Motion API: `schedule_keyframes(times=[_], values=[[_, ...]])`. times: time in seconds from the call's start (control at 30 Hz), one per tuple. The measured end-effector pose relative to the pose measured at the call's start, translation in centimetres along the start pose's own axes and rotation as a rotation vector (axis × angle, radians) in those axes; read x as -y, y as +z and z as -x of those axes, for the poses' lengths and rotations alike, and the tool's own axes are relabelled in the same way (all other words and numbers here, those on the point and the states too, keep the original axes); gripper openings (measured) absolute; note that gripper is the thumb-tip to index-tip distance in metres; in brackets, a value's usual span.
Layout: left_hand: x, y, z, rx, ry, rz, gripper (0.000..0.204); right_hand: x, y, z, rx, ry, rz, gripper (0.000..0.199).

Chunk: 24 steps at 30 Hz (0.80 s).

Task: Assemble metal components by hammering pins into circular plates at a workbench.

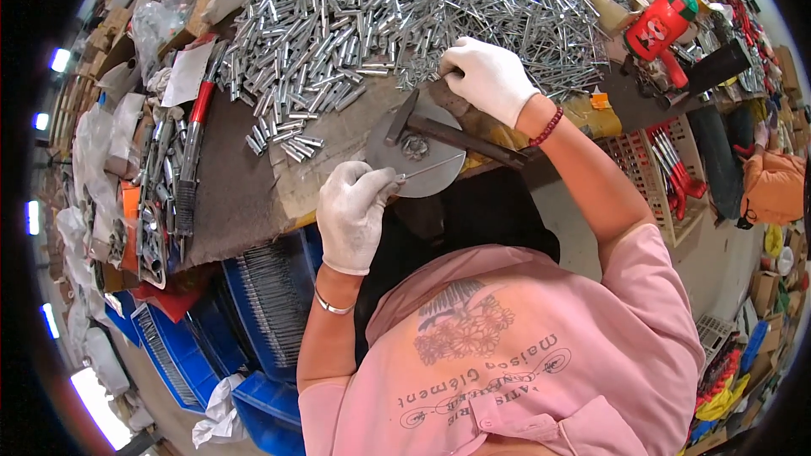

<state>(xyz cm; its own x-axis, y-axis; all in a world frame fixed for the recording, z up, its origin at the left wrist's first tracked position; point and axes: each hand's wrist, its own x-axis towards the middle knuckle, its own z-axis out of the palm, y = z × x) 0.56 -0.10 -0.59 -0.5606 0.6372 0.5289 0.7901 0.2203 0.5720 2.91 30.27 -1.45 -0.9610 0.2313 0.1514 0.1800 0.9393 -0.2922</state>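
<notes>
Blue bins (274,418) stand at near left, below the bench (236,177). On its far side we see a wide heap of metal parts (312,42), and at far right a red bottle (663,25). Our gloved left hand (348,218) has its fingers pinched on a thin rod (435,166) over a grey disc (384,148). A hammer (456,137) lies across the disc. Our gloved right hand (490,78) curls by the heap's near edge; we cannot tell whether it grips anything.
</notes>
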Motion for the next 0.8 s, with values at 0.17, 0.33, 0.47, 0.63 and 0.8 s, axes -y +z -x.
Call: schedule_keyframes(times=[0.17,0.33,0.47,0.63,0.8], values=[[-0.1,0.0,0.1,0.007,-0.018,0.003,0.023,-0.6,-0.2,0.2,-0.021,-0.05,-0.022,0.015],[0.2,0.1,0.3,0.006,-0.019,-0.01,0.021,0.0,-0.4,0.0,0.029,-0.042,0.02,0.015],[0.0,0.0,0.1,0.002,-0.011,-0.018,0.02,-0.1,-0.4,0.0,-0.006,-0.069,0.008,0.016],[0.8,0.0,0.1,0.028,0.018,-0.066,0.023,3.5,-2.6,3.2,-0.047,-0.37,-0.302,0.014],[1.0,0.1,0.2,0.044,-0.002,-0.028,0.023,8.5,-2.2,6.5,0.015,-0.42,-0.401,0.007]])
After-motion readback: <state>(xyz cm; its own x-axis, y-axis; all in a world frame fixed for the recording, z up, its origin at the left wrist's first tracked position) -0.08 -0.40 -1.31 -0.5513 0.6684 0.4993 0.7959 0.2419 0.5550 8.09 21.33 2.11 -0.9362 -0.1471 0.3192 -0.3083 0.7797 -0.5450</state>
